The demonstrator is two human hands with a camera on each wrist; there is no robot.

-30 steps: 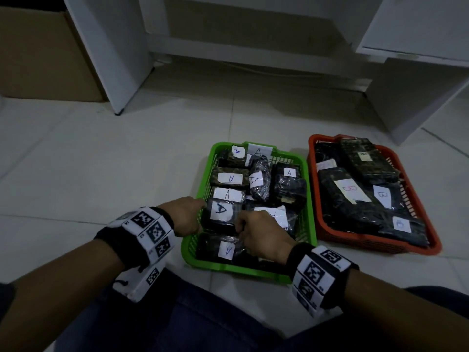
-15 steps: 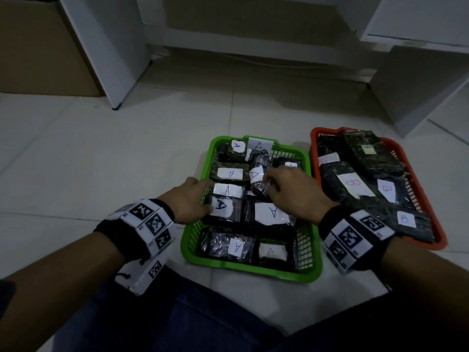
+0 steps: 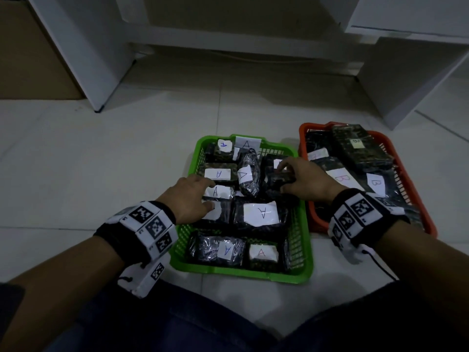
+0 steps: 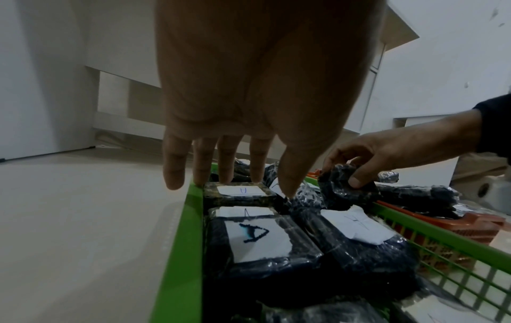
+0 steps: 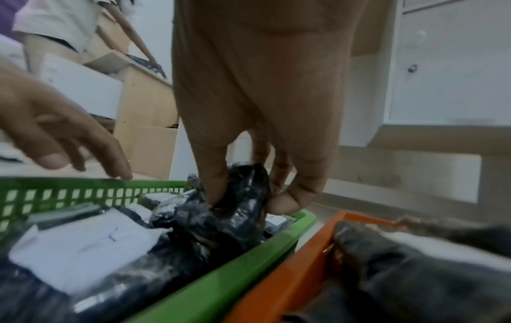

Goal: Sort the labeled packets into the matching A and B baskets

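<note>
Green plastic forms the basket (image 3: 302,252) into which dark wrapped packets with white A labels have been packed side by side, labels up, presumably so that each letter can be read at a glance. Just beside it on the right, an orange basket (image 3: 429,222) is filled with packets marked B (image 3: 342,177), so the sorting is judged to be nearly finished.

A dark crinkly packet (image 4: 345,188) at the far right of the green basket is pinched by the right hand (image 3: 303,181): the thumb is pressed into its near side and the fingers are curled over its top, and it is raised slightly above its neighbours. Its label is hidden by the fingers, so its letter cannot be read. It is probably being tucked in or checked.

At the basket's left edge, the left hand (image 3: 189,199) is laid flat with straight, slightly spread fingers, whose tips (image 4: 226,166) rest against the A-labelled packets (image 3: 218,174). Nothing is gripped by it; the row seems to be steadied.
</note>
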